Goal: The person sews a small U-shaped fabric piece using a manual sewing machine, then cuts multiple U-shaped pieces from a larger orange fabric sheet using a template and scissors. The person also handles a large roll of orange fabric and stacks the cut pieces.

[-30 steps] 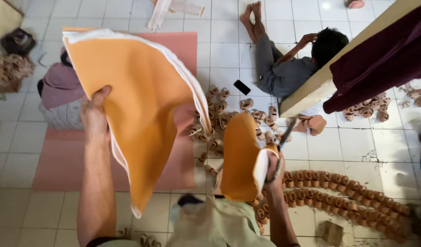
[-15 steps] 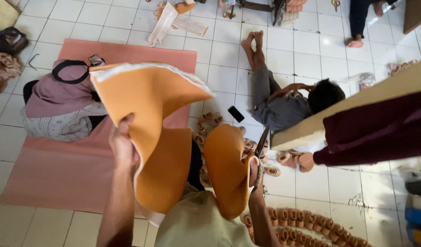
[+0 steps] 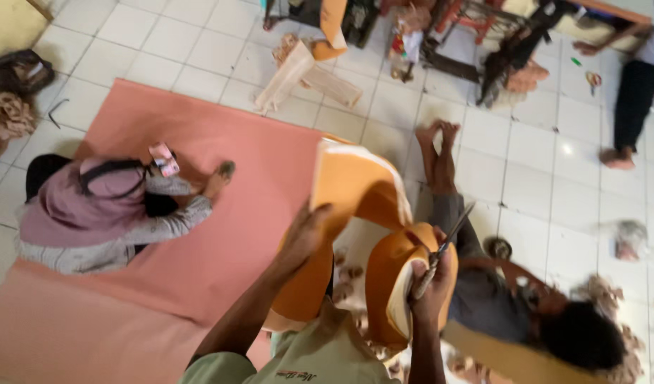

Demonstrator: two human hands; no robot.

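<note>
Our left hand (image 3: 309, 231) pinches the orange sheet (image 3: 352, 188) held up over the floor; our right hand (image 3: 433, 281) closes its grip on scissors (image 3: 441, 249) and the sheet's curled end. Those blades could slip and nick someone, since one person lies just beyond, another kneels on the pink mat (image 3: 199, 256).

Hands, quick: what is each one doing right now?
Left hand: closed on the orange sheet.
Right hand: closed on scissors and the sheet's curled end.
</note>
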